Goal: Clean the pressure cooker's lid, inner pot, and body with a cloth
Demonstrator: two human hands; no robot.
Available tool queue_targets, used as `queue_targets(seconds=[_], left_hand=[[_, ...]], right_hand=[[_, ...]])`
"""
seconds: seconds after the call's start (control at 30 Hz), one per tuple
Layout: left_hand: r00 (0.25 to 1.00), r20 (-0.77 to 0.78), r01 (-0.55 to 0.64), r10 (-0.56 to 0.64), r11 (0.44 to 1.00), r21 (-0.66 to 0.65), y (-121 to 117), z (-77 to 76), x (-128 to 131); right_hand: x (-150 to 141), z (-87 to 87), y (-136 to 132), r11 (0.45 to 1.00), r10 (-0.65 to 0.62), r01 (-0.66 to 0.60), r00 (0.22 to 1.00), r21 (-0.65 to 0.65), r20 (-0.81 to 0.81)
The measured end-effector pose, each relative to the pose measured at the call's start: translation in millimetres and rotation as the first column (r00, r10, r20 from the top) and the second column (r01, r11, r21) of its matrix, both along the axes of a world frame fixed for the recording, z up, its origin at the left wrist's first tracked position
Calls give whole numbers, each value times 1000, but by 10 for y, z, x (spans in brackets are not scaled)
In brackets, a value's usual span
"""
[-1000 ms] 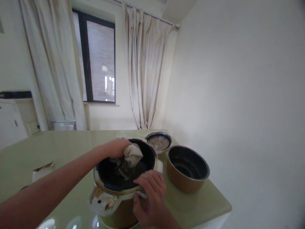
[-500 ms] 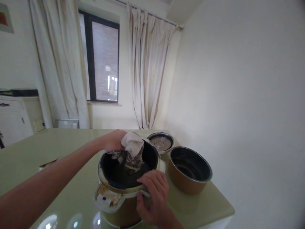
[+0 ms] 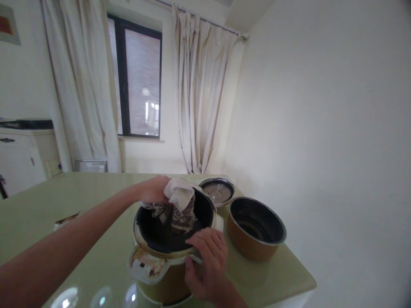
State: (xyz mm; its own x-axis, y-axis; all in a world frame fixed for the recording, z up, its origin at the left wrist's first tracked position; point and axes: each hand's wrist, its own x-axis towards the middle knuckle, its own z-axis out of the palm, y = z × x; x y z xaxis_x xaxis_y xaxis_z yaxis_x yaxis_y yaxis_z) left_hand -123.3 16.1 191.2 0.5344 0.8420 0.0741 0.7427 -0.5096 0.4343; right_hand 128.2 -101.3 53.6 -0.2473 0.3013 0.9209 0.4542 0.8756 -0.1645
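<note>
A rice cooker body (image 3: 167, 286) stands on the table, its black inside facing up and its rim stained brown. My left hand (image 3: 156, 189) is closed on a cloth (image 3: 180, 194), white on one side and grey-brown patterned on the other, at the cooker's far rim. The cloth hangs down into the cooker. With thumb below and fingers above, my right hand (image 3: 208, 261) grips the near right rim of the cooker. The left fingertips are hidden by the cloth.
A gold inner pot (image 3: 253, 252) with a dark inside stands right of the cooker, near the table's (image 3: 289, 278) right edge. Behind it lies a round lid (image 3: 221, 191). A small object (image 3: 67, 219) lies partly behind my left forearm. A wall rises at the right.
Inside the cooker the hanging part of the cloth has shifted slightly. Both hands keep nearly the same places, and the view has moved very little.
</note>
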Motion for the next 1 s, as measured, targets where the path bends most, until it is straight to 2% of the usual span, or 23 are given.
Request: queue_targets(seconds=[0.1, 0.2, 0.37, 0.43, 0.53, 0.6, 0.67, 0.7, 0.73, 0.77, 0.83, 0.87, 0.9, 0.93, 1.0], left_hand=[[995, 91, 53, -38, 985, -162, -25, 14, -25], [986, 164, 62, -17, 961, -270, -54, 20, -43], [975, 222, 45, 18, 960, -276, -136, 112, -30], [957, 286, 43, 35, 964, -263, -197, 180, -19], [907, 412, 0, 88, 978, -209, -292, 249, -7], [855, 507, -6, 112, 978, -206, -338, 244, 8], [788, 598, 19, 144, 966, -258, -363, 205, 40], [748, 642, 39, 166, 956, -292, -368, 180, 62], [705, 684, 60, 188, 945, -321, -367, 155, 84], [664, 719, 79, 205, 937, -339, -362, 135, 103], [590, 780, 89, 208, 943, -320, -344, 114, 109], [558, 808, 73, 191, 958, -277, -333, 114, 87], [526, 834, 41, 165, 975, -218, -325, 120, 44], [493, 859, -6, 137, 988, -155, -320, 128, -19], [432, 894, -107, 117, 991, -78, -332, 143, -187]], right_hand=[[3, 6, -2, 1000, 3, -3, 1000, 3, 7], [3, 0, 14, 1000, -3, 3, 1000, 4, 15], [29, 1, 1, 1000, -10, 9, 999, 21, 36], [80, 44, -36, 1000, 10, -9, 997, -17, 78], [195, 215, -25, 993, 50, -33, 988, -114, 148], [255, 408, 104, 986, -14, 31, 994, -162, 108], [263, 633, 352, 965, -112, 117, 993, -236, 31], [247, 742, 509, 944, -118, 121, 993, -308, 26], [220, 839, 678, 914, -67, 75, 997, -399, 36], [186, 921, 846, 860, 36, -8, 998, -511, 45], [120, 1040, 1147, 693, 261, -165, 965, -702, 31], [94, 1080, 1266, 620, 321, -196, 947, -760, 18], [75, 1114, 1361, 575, 335, -195, 942, -795, 12], [64, 1145, 1432, 560, 309, -169, 951, -811, 16], [57, 1216, 1514, 582, 206, -85, 977, -809, 46]])
